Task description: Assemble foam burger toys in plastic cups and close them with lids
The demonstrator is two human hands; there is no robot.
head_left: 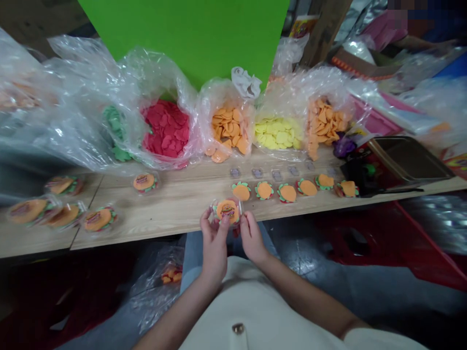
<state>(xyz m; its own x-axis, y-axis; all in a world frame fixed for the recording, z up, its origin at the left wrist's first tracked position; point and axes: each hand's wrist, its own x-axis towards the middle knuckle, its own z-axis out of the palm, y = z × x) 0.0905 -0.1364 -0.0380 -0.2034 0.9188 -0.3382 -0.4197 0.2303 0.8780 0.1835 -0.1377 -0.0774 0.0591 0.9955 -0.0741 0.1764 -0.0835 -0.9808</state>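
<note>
Between my hands, at the table's front edge, is a clear plastic box with a toy burger (227,211) inside, a printed picture on its orange top. My left hand (215,233) grips it from the left, thumb across its front. On the other side, the fingers of my right hand (251,236) are closed at the box's right edge. A row of toy burgers (287,193) with orange tops and green frilled edges lies just right of the box. Small clear plastic pieces (257,173) are lined up behind that row.
Open plastic bags stand along the back, holding red pieces (168,127), orange pieces (226,124), yellow pieces (278,132) and green pieces (116,127). Several boxed burgers (98,219) sit at the left. A dark tray (412,158) lies at the right. Red stools (386,238) stand below.
</note>
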